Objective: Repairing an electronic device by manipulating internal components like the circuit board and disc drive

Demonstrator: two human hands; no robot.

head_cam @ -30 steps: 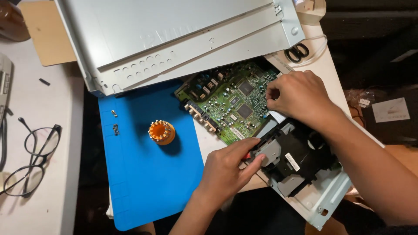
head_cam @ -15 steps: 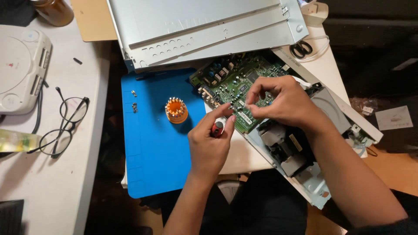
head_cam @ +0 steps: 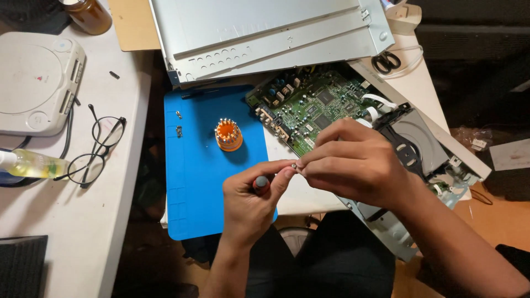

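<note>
My left hand (head_cam: 249, 197) grips a small screwdriver with a red handle (head_cam: 260, 183), its tip pointing right. My right hand (head_cam: 353, 163) pinches a tiny screw (head_cam: 295, 165) at that tip, fingertips of both hands nearly touching over the white table edge. Behind the hands lies a green circuit board (head_cam: 309, 107) beside a grey disc drive (head_cam: 417, 140) in an opened metal chassis. An orange round bit holder (head_cam: 228, 135) stands on the blue work mat (head_cam: 196, 176).
A grey metal cover (head_cam: 265, 33) leans across the back. Two small screws (head_cam: 179, 124) lie on the mat. Glasses (head_cam: 96, 146), a white round-lidded console (head_cam: 36, 83) and a clear bottle (head_cam: 30, 164) sit on the left table. Scissors (head_cam: 386, 59) lie at the back right.
Both hands have drawn back from the circuit board toward me and met in front of it; the right hand now pinches a screw at the screwdriver's tip. The camera view shifted right.
</note>
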